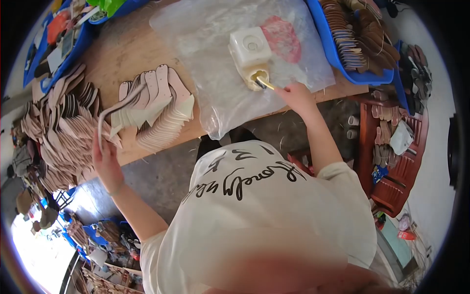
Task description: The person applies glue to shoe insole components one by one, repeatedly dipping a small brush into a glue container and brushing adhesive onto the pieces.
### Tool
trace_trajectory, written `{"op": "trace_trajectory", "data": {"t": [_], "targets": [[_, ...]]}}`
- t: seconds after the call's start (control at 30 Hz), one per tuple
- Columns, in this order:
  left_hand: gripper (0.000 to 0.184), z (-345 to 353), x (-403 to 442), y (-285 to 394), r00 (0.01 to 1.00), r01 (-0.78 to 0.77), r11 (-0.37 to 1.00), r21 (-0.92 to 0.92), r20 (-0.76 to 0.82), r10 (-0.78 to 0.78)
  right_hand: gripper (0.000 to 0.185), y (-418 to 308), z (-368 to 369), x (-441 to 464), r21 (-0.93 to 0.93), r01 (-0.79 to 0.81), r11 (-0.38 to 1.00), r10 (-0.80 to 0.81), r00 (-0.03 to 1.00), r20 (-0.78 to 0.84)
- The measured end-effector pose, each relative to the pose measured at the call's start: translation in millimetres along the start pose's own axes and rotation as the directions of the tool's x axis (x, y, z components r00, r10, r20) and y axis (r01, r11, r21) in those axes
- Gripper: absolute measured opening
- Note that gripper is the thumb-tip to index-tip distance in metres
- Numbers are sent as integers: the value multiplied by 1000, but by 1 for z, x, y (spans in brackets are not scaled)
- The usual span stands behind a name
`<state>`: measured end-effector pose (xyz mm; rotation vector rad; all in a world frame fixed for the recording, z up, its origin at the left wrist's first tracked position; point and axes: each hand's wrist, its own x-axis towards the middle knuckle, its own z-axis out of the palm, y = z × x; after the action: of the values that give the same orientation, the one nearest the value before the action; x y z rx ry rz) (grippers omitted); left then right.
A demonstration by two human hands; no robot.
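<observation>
My left hand (105,161), at the table's left front edge, is closed on the lower end of a long thin strip (108,110), pale and curved. The strip's far end reaches over a fanned row of pinkish-beige shoe pieces (159,90). Between the fingers of my right hand (298,98) is the yellow handle of a brush (267,83). Its dark bristle end sits at the cut opening of a white plastic jug (249,46), which lies on its side with yellowish residue around the mouth. The bristle tips are partly hidden.
Clear plastic sheeting (210,54) covers the table's middle under the jug, with a pink patch (284,39) beside it. A large heap of shoe pieces (58,132) lies left. Blue bins (360,73) of parts stand back right and back left. A reddish-brown rack (396,193) stands right.
</observation>
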<state>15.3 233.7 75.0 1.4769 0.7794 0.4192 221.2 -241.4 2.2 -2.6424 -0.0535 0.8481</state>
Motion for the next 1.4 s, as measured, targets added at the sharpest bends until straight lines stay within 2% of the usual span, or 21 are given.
{"op": "trace_trajectory", "data": {"t": [0.1, 0.2, 0.3, 0.4, 0.5, 0.63, 0.7, 0.73, 0.83, 0.93, 1.03, 1.13, 1.23, 1.33, 1.4], "targets": [[48, 46, -50, 16, 991, -20, 990, 140, 131, 2, 44, -3, 12, 25, -109, 18, 994, -21, 999, -33], [42, 79, -81, 17, 935, -124, 945, 303, 354, 9, 44, -5, 22, 42, -189, 26, 982, -30, 999, -19], [35, 112, -104, 4, 926, 28, 967, 253, 358, -121, 42, -12, 11, 39, -238, 47, 970, -40, 999, 35], [33, 135, -110, -33, 903, -149, 956, 252, 428, 28, 40, -17, 0, 34, -251, 55, 966, -43, 998, 54], [37, 163, -121, -59, 909, 20, 998, 65, 415, -46, 38, -6, 4, 29, -267, 49, 962, -31, 997, 69], [46, 172, -126, -116, 911, 5, 997, 80, 410, -38, 37, 8, -5, 11, -213, 122, 969, -118, 992, 32], [47, 172, -129, -141, 925, 36, 999, 33, 376, -46, 37, 9, 2, 9, -147, 133, 980, -141, 989, -50], [47, 173, -130, -142, 931, 50, 999, 9, 361, -50, 37, 11, 7, 8, -112, 138, 984, -149, 984, -93], [44, 181, -136, -137, 954, 45, 999, -25, 297, -36, 37, 22, 22, 4, -182, 119, 976, -134, 988, -72], [39, 169, -130, -142, 853, 358, 929, 97, 372, -367, 39, 39, 13, -7, -113, 169, 979, -174, 984, -35], [34, 165, -125, -129, 694, 582, 790, 192, 388, -606, 39, 40, 16, -9, -52, 161, 986, -166, 979, -119], [33, 171, -118, -122, 636, 668, 729, 151, 393, -664, 39, 41, 38, 1, -58, 223, 973, -230, 960, -159], [33, 172, -116, -113, 523, 813, 582, -17, 459, -718, 37, 46, 39, -13, -6, 214, 977, -213, 970, -120], [32, 173, -115, -115, 527, 833, 540, -119, 469, -709, 33, 48, 31, -28, 136, 213, 967, -199, 974, -111], [28, 172, -114, -123, 522, 847, 490, -206, 493, -696, 27, 36, 40, -38, 357, 282, 890, -263, 959, -102]]}}
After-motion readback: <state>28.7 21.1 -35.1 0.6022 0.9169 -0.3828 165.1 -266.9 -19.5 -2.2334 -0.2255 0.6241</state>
